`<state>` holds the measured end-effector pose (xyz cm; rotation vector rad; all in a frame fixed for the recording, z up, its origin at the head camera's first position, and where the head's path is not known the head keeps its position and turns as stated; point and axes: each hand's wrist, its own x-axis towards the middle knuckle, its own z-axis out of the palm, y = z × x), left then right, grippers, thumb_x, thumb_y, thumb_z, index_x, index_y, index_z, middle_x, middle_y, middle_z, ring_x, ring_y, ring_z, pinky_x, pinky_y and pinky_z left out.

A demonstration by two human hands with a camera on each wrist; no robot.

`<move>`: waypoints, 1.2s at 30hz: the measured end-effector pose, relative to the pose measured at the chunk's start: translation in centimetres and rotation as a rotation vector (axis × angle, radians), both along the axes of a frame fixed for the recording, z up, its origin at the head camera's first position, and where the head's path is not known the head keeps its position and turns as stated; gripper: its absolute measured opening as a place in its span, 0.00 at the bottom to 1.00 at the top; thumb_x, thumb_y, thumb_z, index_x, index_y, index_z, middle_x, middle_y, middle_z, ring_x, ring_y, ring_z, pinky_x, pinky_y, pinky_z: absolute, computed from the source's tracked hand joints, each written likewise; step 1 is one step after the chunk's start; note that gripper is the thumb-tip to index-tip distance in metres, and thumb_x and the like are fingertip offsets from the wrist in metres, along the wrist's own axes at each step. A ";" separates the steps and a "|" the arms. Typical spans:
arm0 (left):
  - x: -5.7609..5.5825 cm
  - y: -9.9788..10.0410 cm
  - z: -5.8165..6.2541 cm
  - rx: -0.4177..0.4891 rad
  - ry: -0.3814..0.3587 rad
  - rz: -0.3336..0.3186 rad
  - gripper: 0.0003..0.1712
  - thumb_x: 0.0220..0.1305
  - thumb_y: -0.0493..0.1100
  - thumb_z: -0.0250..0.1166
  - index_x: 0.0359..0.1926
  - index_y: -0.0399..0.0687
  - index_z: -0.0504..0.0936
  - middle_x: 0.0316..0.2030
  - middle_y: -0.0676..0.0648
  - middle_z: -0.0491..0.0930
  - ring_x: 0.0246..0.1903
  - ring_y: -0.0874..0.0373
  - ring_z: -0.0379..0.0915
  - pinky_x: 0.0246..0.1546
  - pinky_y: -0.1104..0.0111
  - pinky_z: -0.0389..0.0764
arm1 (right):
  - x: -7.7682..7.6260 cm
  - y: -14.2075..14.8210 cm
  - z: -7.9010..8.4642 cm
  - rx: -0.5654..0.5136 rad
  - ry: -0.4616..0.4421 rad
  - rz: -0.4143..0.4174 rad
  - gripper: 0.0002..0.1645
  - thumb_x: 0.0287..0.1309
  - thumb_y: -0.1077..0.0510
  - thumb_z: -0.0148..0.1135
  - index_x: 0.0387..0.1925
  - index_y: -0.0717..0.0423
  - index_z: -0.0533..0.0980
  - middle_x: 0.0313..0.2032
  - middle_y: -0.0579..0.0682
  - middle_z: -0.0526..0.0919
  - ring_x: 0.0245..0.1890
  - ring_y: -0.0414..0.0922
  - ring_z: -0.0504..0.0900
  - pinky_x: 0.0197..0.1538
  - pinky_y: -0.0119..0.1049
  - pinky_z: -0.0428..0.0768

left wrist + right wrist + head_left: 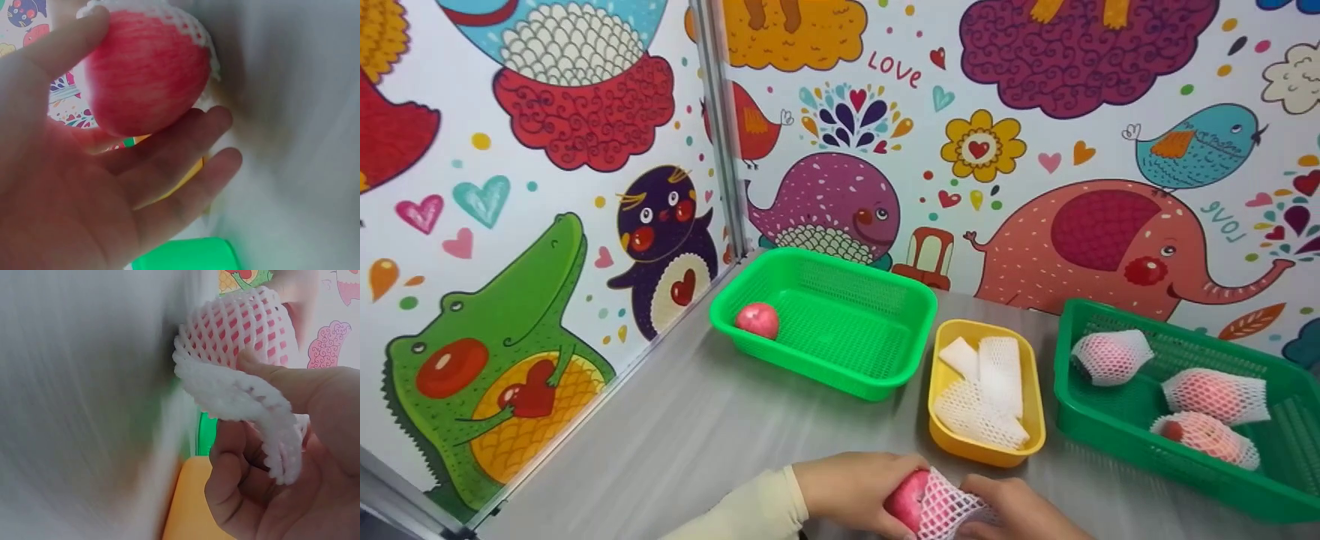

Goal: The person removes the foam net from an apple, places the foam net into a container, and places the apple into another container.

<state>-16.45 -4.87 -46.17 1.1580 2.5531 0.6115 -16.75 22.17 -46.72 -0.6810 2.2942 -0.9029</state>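
At the front of the table my left hand (859,487) grips a red apple (149,73) between thumb and fingers. A white foam net sleeve (236,332) covers the apple's other half, and its loose end stands out past the fruit. My right hand (1009,506) pinches that loose end, with the thumb on the mesh and the fingers curled beneath. The bare half of the apple faces my left palm. Just beyond the hands is a yellow basket (934,420) with several flattened white net sleeves (1000,375) inside.
A bright green basket (817,379) at the back holds one bare apple (758,321) in its left corner. At the right, a dark green basket (1170,469) contains 3 net-wrapped fruits (1215,395). Cartoon-printed panels (840,112) close off the table's (675,427) back and left.
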 end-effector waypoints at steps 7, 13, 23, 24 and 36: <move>0.7 -0.1 -0.1 0.022 -0.043 -0.025 0.39 0.55 0.61 0.76 0.62 0.59 0.68 0.42 0.62 0.76 0.38 0.71 0.72 0.41 0.77 0.74 | 1.3 1.3 1.6 0.053 0.077 -0.003 0.10 0.63 0.43 0.68 0.41 0.40 0.82 0.34 0.36 0.83 0.33 0.39 0.80 0.47 0.46 0.83; 0.4 -0.3 0.1 0.039 -0.058 -0.024 0.38 0.55 0.62 0.75 0.61 0.57 0.69 0.43 0.60 0.77 0.41 0.70 0.73 0.43 0.75 0.76 | 2.0 2.5 3.8 0.086 0.438 -0.035 0.07 0.61 0.47 0.71 0.41 0.39 0.83 0.37 0.37 0.74 0.37 0.38 0.73 0.41 0.37 0.80; -0.5 -0.1 0.8 0.024 -0.080 -0.059 0.38 0.55 0.63 0.75 0.61 0.59 0.68 0.46 0.60 0.78 0.44 0.68 0.74 0.45 0.71 0.78 | 0.9 5.4 8.1 0.110 0.564 -0.351 0.15 0.59 0.48 0.72 0.46 0.48 0.83 0.39 0.43 0.83 0.36 0.42 0.79 0.39 0.35 0.84; -0.4 -0.1 0.9 0.025 -0.089 -0.059 0.38 0.55 0.63 0.75 0.61 0.59 0.68 0.46 0.60 0.78 0.44 0.68 0.74 0.45 0.71 0.78 | 0.5 5.8 8.2 0.098 0.548 -0.392 0.19 0.61 0.46 0.71 0.49 0.49 0.81 0.40 0.46 0.85 0.36 0.44 0.80 0.38 0.36 0.84; -1.4 -2.3 1.9 0.032 -0.075 -0.011 0.41 0.55 0.63 0.75 0.63 0.56 0.69 0.52 0.56 0.78 0.50 0.63 0.75 0.51 0.63 0.78 | -3.7 5.1 6.4 0.004 0.488 -0.576 0.15 0.72 0.55 0.58 0.56 0.49 0.70 0.55 0.61 0.78 0.46 0.57 0.78 0.48 0.54 0.83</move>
